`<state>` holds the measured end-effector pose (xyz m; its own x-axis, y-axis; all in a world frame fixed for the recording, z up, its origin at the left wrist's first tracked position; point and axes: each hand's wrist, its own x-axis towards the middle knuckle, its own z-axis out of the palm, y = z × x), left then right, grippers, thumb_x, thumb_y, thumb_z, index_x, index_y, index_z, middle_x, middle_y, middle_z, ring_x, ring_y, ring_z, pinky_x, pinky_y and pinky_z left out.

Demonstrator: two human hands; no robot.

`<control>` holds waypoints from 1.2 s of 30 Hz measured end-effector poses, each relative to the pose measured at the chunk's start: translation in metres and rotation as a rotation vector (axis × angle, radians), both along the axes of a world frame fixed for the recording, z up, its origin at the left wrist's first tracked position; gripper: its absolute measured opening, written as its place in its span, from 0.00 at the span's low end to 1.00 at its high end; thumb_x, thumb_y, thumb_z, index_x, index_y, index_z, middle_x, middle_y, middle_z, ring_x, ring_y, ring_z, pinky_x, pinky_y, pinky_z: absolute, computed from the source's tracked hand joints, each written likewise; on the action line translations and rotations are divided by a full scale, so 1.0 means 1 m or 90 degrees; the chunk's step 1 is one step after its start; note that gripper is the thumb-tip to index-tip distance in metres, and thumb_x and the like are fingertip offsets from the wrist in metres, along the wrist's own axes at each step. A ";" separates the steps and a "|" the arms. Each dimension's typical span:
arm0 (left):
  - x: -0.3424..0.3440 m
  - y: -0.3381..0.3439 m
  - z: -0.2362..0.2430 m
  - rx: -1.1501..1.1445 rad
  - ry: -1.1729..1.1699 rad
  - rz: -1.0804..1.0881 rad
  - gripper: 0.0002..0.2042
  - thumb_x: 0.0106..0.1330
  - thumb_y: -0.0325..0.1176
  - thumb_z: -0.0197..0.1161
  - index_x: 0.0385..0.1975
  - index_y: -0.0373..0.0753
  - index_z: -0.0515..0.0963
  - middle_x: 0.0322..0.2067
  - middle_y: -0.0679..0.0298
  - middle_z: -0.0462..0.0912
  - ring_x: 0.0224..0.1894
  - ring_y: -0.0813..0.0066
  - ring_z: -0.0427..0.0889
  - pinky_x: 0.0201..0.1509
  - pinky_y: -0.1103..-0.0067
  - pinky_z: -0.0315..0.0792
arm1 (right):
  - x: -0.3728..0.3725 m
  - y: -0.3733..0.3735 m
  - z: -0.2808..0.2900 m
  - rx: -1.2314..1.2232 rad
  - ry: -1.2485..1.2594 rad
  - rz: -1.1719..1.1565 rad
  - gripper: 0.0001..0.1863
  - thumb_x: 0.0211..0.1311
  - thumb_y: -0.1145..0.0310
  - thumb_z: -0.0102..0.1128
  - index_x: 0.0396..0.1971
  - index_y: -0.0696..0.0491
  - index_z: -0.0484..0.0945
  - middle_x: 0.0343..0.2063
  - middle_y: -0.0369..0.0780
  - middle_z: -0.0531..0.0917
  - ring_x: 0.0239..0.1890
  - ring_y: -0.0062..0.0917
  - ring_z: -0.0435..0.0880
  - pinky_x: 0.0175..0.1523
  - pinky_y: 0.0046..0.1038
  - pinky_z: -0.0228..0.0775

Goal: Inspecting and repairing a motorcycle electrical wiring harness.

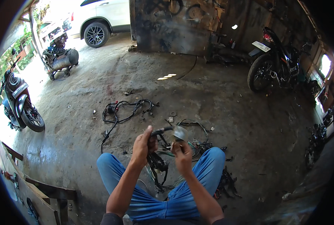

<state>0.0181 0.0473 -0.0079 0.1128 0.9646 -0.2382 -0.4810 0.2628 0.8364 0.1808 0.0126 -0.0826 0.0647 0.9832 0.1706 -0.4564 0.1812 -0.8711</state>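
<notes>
My left hand (143, 146) grips a black taped bundle of wires (160, 131), with its thumb up along it and more wires hanging below between my knees. Beside it, my right hand (182, 157) has its fingers closed on a blurred, rounded silvery-grey object (179, 133) at the end of the bundle; I cannot make out what it is. Green and black wires (197, 145) lie loosely on the concrete floor around my legs. Farther forward lies a separate looped black wiring harness (114, 112) with connectors.
A scooter (20, 103) stands at left, an air compressor (62, 60) and white car (107, 18) behind. A motorbike (274, 67) is at back right, near a stained partition (174, 30). A wooden bench (47, 187) is at lower left, dark parts (315, 140) at right.
</notes>
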 end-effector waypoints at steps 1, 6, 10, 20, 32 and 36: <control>0.000 -0.005 0.000 0.000 -0.020 -0.051 0.22 0.76 0.53 0.55 0.20 0.48 0.64 0.16 0.76 0.57 0.16 0.84 0.56 0.20 0.81 0.50 | 0.007 0.008 0.005 -0.032 -0.035 -0.005 0.07 0.74 0.73 0.58 0.46 0.56 0.81 0.34 0.34 0.82 0.36 0.14 0.78 0.43 0.21 0.72; -0.017 -0.020 0.008 0.067 0.040 -0.170 0.23 0.78 0.53 0.50 0.21 0.45 0.65 0.17 0.75 0.59 0.18 0.84 0.58 0.23 0.81 0.52 | 0.049 0.055 0.062 0.041 -0.391 0.205 0.10 0.68 0.69 0.66 0.46 0.56 0.84 0.35 0.35 0.83 0.40 0.17 0.78 0.47 0.22 0.71; -0.007 -0.024 0.019 0.122 0.116 -0.405 0.24 0.78 0.53 0.51 0.23 0.43 0.66 0.19 0.74 0.63 0.20 0.82 0.64 0.26 0.80 0.59 | 0.069 0.093 0.129 0.179 -0.475 0.369 0.06 0.62 0.71 0.70 0.35 0.57 0.87 0.30 0.34 0.81 0.39 0.20 0.76 0.46 0.25 0.70; -0.017 0.025 -0.017 0.114 0.179 0.055 0.23 0.78 0.54 0.53 0.25 0.42 0.71 0.19 0.74 0.67 0.19 0.86 0.63 0.23 0.84 0.57 | 0.024 -0.002 0.080 0.411 -0.763 0.055 0.04 0.59 0.72 0.68 0.31 0.57 0.83 0.28 0.39 0.80 0.36 0.33 0.76 0.44 0.32 0.71; -0.014 0.008 -0.060 0.285 0.767 -0.184 0.29 0.80 0.57 0.44 0.28 0.36 0.74 0.20 0.70 0.73 0.25 0.80 0.74 0.30 0.76 0.69 | 0.070 0.052 0.157 0.407 -0.740 -0.010 0.04 0.55 0.79 0.66 0.30 0.54 0.84 0.27 0.37 0.83 0.34 0.30 0.75 0.43 0.30 0.69; -0.021 0.051 -0.059 0.180 0.443 0.131 0.28 0.80 0.57 0.45 0.24 0.38 0.71 0.19 0.70 0.70 0.22 0.80 0.68 0.27 0.78 0.64 | 0.046 -0.024 0.114 0.427 -0.736 0.100 0.03 0.57 0.77 0.66 0.29 0.53 0.84 0.27 0.38 0.82 0.35 0.32 0.75 0.43 0.33 0.69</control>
